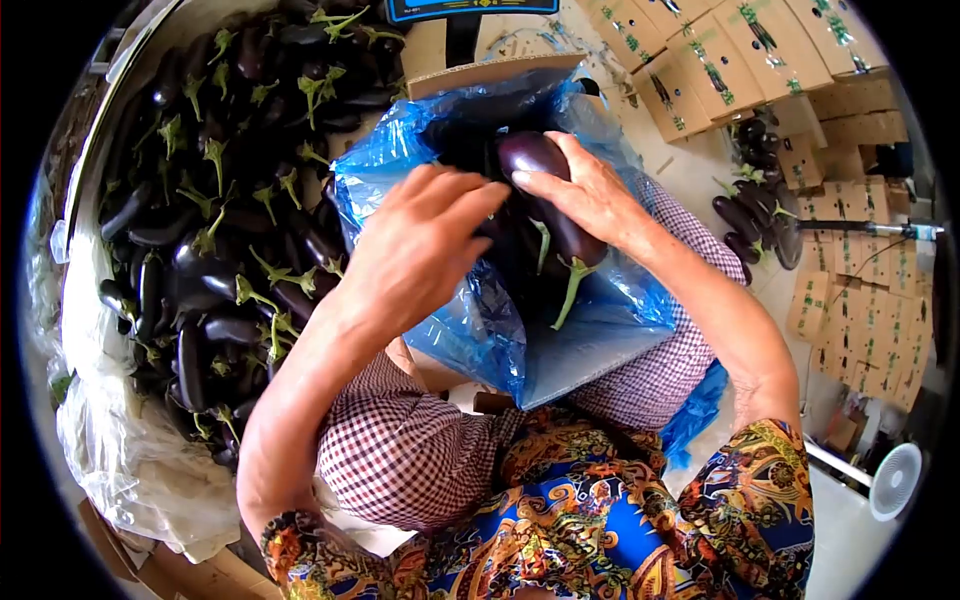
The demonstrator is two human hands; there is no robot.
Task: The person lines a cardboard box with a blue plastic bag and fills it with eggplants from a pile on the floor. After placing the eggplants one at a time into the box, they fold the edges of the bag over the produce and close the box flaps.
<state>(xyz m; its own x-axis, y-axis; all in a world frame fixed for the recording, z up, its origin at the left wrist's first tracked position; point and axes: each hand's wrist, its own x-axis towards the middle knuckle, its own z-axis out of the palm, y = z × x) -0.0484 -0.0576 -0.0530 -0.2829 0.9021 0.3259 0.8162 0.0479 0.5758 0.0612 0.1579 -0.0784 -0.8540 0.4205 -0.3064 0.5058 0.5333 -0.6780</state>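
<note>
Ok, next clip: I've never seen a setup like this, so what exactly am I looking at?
There's no machine here, just a person working bare-handed. The single picture comes from a camera worn on the head, looking forward and down, which is why the checked trousers show near the bottom. The right hand holds a dark eggplant over an open box lined with blue plastic. The left hand is blurred, so I can't tell whether it touches anything. A large pile of eggplants lies to the left; cardboard boxes are stacked at right.
</note>
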